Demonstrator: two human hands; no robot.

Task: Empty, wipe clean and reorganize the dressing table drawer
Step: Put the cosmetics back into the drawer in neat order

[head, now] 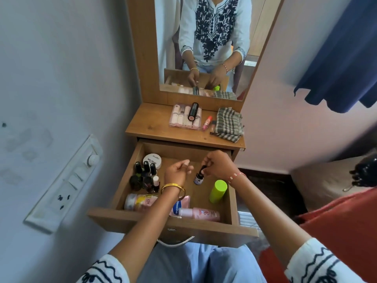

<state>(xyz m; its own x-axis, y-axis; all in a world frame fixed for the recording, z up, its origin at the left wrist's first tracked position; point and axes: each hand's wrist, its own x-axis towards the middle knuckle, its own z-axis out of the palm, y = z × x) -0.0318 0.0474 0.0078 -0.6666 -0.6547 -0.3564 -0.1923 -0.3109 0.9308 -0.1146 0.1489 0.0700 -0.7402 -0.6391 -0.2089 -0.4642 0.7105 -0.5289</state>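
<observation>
Over the open wooden drawer (pixel 233 203), a person's right hand (pixel 219 165) pinches the black cap of a small bottle (pixel 198 177) standing mid-drawer, while the left hand (pixel 178 172) hovers loosely curled, holding nothing, beside clustered nail polishes (pixel 145 176).

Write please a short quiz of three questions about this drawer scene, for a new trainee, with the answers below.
1. True or false: the right hand pinches the cap of the small dropper bottle with its fingers.
2. Where does the checked cloth lie? A) inside the drawer B) on the table top C) on the floor
3. Fill in: the green cylinder stands near the drawer's ____ wall.

Key
1. True; the left hand beside it holds nothing.
2. B, next to the clear case of tubes.
3. Right; the nail polish bottles are grouped at the left of the drawer.
</observation>
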